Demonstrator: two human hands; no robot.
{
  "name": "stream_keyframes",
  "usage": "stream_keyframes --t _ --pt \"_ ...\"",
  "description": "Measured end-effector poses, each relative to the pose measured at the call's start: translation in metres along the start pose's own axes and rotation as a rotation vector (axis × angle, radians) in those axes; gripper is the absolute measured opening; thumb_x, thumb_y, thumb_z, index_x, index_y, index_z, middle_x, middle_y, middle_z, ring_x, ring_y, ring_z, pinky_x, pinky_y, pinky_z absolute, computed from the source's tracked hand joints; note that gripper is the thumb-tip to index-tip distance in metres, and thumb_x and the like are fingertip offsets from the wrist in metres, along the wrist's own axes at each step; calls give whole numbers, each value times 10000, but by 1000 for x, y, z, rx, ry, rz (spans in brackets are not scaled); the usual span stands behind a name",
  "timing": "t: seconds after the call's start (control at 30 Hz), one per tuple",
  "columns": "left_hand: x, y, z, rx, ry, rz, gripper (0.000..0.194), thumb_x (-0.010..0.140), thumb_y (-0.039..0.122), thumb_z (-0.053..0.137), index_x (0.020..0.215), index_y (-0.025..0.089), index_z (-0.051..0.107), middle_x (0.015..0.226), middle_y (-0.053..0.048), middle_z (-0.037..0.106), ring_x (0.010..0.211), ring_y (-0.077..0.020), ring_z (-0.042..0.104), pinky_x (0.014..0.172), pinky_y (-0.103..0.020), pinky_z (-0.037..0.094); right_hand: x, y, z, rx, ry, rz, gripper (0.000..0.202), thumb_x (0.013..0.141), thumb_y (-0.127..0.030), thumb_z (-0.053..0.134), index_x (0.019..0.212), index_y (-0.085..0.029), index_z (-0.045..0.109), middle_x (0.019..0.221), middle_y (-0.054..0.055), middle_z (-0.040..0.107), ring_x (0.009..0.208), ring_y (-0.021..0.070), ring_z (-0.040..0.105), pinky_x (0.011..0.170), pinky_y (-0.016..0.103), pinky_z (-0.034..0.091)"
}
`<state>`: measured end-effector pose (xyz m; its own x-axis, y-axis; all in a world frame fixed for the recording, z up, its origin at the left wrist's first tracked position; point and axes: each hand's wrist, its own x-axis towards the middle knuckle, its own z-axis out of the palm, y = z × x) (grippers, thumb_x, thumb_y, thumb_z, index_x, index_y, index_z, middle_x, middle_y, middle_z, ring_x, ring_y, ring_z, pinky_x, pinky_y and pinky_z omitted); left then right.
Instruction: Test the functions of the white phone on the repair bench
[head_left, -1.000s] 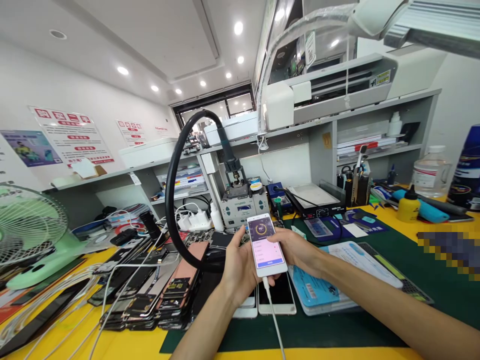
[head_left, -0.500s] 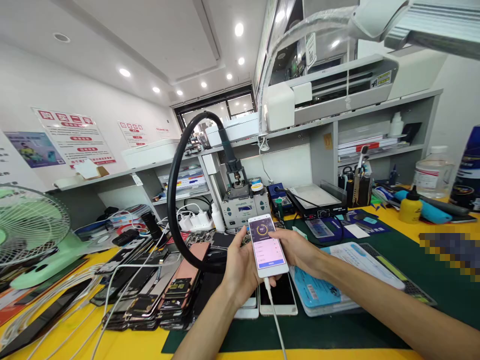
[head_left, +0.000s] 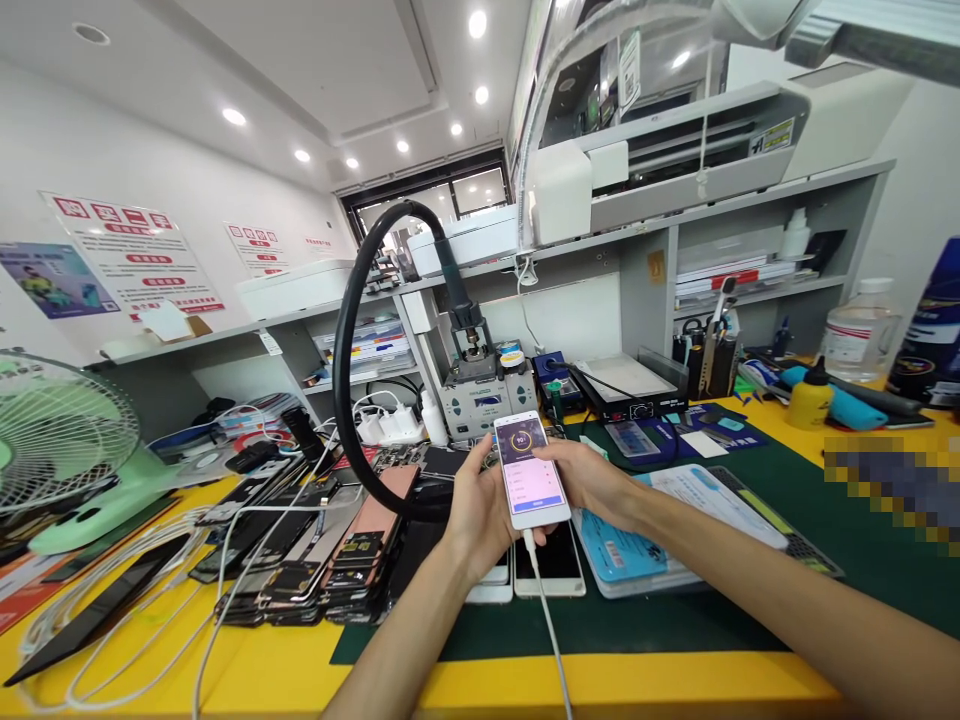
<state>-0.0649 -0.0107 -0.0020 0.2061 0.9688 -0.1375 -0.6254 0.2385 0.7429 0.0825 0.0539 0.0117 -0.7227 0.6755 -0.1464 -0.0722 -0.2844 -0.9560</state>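
lit white phone (head_left: 531, 485) held above the green mat (head_left: 637, 630), left hand (head_left: 478, 505) clasped round its left edge, right hand (head_left: 589, 480) gripping its right edge, white cable (head_left: 550, 625) plugged into its bottom end

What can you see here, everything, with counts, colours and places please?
Phone: one, white, held between both hands
Cable: one, white, plugged into the phone's bottom
Second phone: one, dark-screened, flat below the hands
Pack: at least one, blue and white, right of phones
Mat: one, dark green, under the hands
Table: one, yellow, beneath mat
Phone parts: many, mostly black, stacked left of the hands
Fan: one, green, far left
Hose: one, black, looping behind the hands
Control unit: one, grey, behind phone
Squeeze bottle: one, yellow, right side
Posters: several, mostly white, left wall
Shelving: several compartments, grey, back
Left hand: one, bare, phone's left side
Right hand: one, bare, thumb over phone's screen
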Motion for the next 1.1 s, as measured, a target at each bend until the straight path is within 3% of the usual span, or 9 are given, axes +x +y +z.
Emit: stream_keyframes --t 0.2,0.47,1.1 --pt "1 1 -1 50 -15 -6 688 924 630 405 1302 70 537 971 -196 690 691 -294 684 452 -347 524 4 5 -5 -12 -14 -14 252 854 -237 510 1091 -159 549 769 85 698 621 257 678 502 373 557" --pt "1 1 -3 22 -2 -19 627 925 598 453 1269 87 569 944 -171 696 723 -269 686 506 -318 536 3 5 -7 -94 -25 -39 396 726 -158 620 1117 -168 559 811 89 720 679 271 701 571 404 583" --pt "0 4 -1 18 15 -27 611 936 590 423 1239 84 582 925 -165 689 726 -264 680 530 -332 553 -1 4 -6 -153 -57 -59 515 619 -114 680 1107 -172 527 808 46 718 623 230 700 562 346 571"
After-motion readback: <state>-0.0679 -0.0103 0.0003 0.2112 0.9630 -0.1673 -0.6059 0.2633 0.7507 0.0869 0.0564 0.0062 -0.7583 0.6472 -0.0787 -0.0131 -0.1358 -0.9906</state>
